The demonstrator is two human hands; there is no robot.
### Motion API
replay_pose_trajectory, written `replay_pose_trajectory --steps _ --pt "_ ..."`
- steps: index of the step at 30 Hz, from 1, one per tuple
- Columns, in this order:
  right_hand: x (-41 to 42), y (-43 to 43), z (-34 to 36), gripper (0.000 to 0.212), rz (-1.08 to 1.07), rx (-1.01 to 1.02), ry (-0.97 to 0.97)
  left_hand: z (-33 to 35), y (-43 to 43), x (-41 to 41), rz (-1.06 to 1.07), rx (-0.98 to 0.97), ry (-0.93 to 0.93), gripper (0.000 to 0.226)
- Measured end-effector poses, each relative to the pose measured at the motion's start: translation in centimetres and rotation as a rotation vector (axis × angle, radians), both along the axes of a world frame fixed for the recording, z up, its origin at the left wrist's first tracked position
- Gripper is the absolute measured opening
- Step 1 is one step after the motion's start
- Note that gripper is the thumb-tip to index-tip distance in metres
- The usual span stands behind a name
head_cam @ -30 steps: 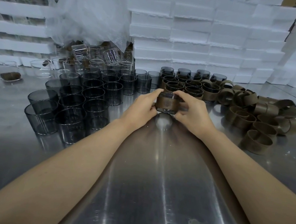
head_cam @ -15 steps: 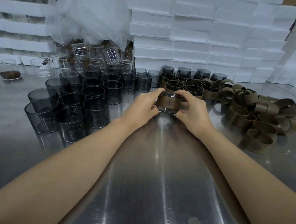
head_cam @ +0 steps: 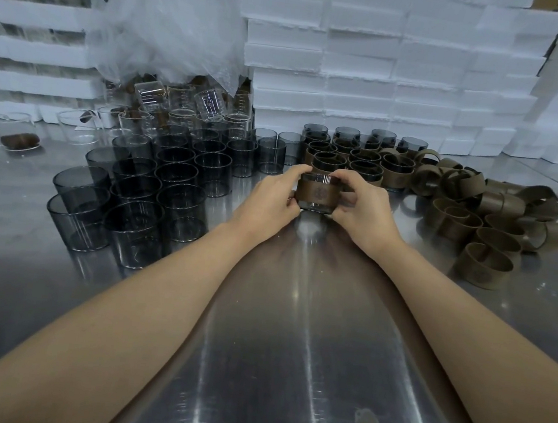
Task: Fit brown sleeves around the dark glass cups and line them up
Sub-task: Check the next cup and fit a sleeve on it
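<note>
No legible text, brand or number anywhere in view. Brown sleeve [head_cam: 317,193] round the dark glass cup [head_cam: 315,209] at centre carries a small round stamped emblem on its near face, too fine to read as letters; the loose sleeve [head_cam: 481,272] nearest at right shows a similar faint mark, likewise unreadable. Clear glass beakers [head_cam: 210,102] at back left bear white printed graduation lines with small print beside them, but the figures are blurred and cannot be made out.
</note>
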State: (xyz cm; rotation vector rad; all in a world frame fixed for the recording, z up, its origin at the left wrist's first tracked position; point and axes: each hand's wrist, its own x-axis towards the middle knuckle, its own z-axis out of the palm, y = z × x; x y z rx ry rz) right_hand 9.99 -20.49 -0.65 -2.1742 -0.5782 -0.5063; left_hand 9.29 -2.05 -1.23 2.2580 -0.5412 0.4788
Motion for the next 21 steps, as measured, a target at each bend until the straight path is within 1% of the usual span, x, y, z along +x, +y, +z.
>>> replay_pose_trajectory --steps 2,5,9,13,21 --pt "-0.07 0.04 0.05 0.053 -0.003 0.003 0.004 -0.05 -0.01 -0.06 -0.004 0.011 -0.018 0.060" --pt "-0.10 0.04 0.11 0.053 -0.013 0.006 0.002 -0.06 0.00 -0.28 -0.014 0.023 -0.039 0.054" --pt "-0.06 0.00 0.10 0.053 -0.021 -0.001 -0.005 0.10 -0.09 -0.60 -0.060 -0.093 0.029 0.055" --pt "-0.03 0.07 0.03 0.054 -0.002 0.014 0.005 0.01 -0.09 -0.51 -0.083 -0.194 0.060 0.049" --pt "0.05 0.04 0.04 0.054 -0.001 0.008 0.004 -0.14 -0.16 -0.34 -0.074 -0.224 0.053 0.048"
